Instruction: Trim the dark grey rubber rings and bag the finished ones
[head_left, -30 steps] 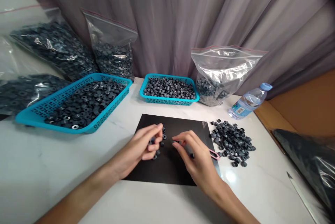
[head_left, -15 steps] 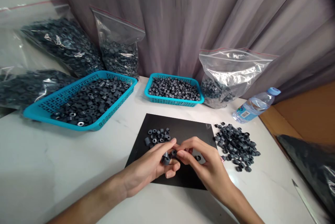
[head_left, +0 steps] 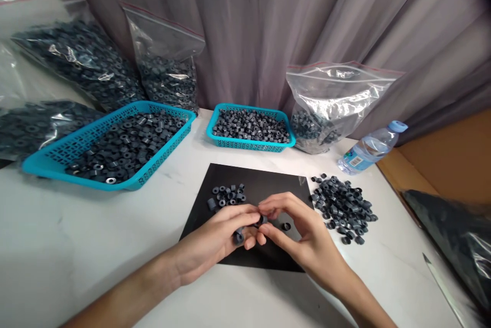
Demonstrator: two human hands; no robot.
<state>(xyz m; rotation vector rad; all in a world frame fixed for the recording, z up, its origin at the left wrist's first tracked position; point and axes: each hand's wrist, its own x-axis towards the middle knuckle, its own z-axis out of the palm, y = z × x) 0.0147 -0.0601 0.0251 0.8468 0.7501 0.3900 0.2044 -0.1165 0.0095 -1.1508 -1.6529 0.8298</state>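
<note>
The person's hands meet above a black mat (head_left: 264,259) on the pale surface (head_left: 161,292), the fingertips of both closed around a small dark ring (head_left: 262,219). The left hand (head_left: 220,231) is cupped, with another ring (head_left: 238,237) in its curled fingers; the right hand (head_left: 311,231) pinches between thumb and fingers, arched over a lone ring (head_left: 286,226) on the mat. A cluster of rings (head_left: 231,195) lies beyond the left hand, and a loose pile (head_left: 343,210) sits right of the mat.
</note>
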